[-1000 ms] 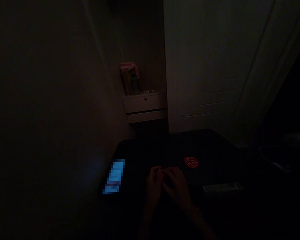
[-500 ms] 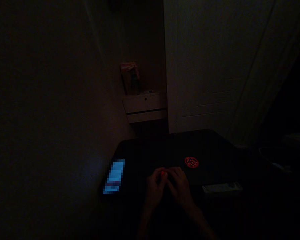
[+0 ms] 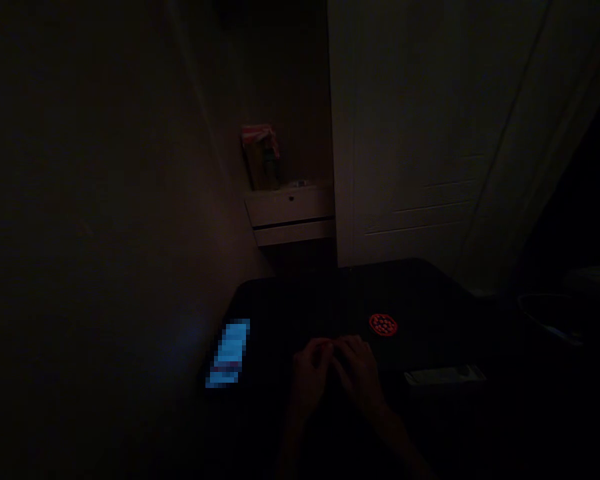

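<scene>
Red and speckled, the disc (image 3: pixel 383 325) lies on the dark table (image 3: pixel 290 300) just beyond the right hand (image 3: pixel 359 363), apart from it. The left hand (image 3: pixel 310 367) and right hand are half curled with fingertips together, though the gloom hides whether anything small is pinched there. Such a piece could slip and be lost against the black top if the grip loosened, and a careless outward sweep of the right knuckles could knock the disc.
</scene>
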{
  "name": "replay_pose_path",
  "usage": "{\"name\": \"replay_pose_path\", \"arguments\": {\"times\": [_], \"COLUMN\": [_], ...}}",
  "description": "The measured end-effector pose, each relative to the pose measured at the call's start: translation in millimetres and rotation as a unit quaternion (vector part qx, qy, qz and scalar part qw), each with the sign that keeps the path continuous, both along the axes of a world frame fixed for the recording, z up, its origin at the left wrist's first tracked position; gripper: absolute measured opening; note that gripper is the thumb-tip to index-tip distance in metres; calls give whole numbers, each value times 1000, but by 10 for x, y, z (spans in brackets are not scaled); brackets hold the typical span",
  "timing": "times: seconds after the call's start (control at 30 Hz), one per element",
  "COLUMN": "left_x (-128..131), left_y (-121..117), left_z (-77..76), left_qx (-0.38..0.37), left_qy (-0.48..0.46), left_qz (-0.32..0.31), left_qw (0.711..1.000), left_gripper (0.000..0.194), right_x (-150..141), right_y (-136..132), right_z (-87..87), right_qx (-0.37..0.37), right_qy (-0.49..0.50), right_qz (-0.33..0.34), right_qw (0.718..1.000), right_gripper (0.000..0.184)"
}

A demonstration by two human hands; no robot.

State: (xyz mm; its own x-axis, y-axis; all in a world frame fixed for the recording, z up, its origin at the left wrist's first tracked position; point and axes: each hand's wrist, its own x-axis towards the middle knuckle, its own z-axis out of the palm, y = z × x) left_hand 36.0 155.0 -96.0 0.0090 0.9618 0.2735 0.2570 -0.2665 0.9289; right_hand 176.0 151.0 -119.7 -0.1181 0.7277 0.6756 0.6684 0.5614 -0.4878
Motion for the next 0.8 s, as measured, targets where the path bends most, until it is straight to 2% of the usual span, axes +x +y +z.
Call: {"name": "replay_pose_path", "arguments": {"times": [0.3, 0.37, 0.43, 0.5, 0.6, 0.7, 0.8], "left_x": [5, -44, -177, -395, -794, -1137, -1378], "left_y": [3, 17, 51, 105, 207, 315, 439], "left_z": [-33, 11, 111, 262, 525, 704, 706], "left_qx": [5, 22, 55, 63, 38, -56, -132], "left_qy": [-7, 15, 80, 186, 368, 485, 519], "left_qz": [19, 52, 139, 225, 320, 341, 321], "left_qw": [1000, 998, 986, 954, 872, 804, 781], "left_gripper": [34, 33, 32, 36, 45, 55, 57], "right_x": [-7, -4, -3, -4, -6, -3, 5], "right_y": [3, 7, 14, 22, 25, 20, 17], "right_z": [50, 57, 54, 42, 25, 31, 53], "right_qx": [-5, -10, -18, -20, -19, -18, -10], "right_qy": [55, 67, 78, 88, 96, 96, 101], "right_qz": [5, 3, -1, -3, -5, -11, -14], "right_qw": [998, 998, 997, 996, 995, 995, 995], "right_gripper": [10, 11, 13, 15, 17, 17, 15]}}
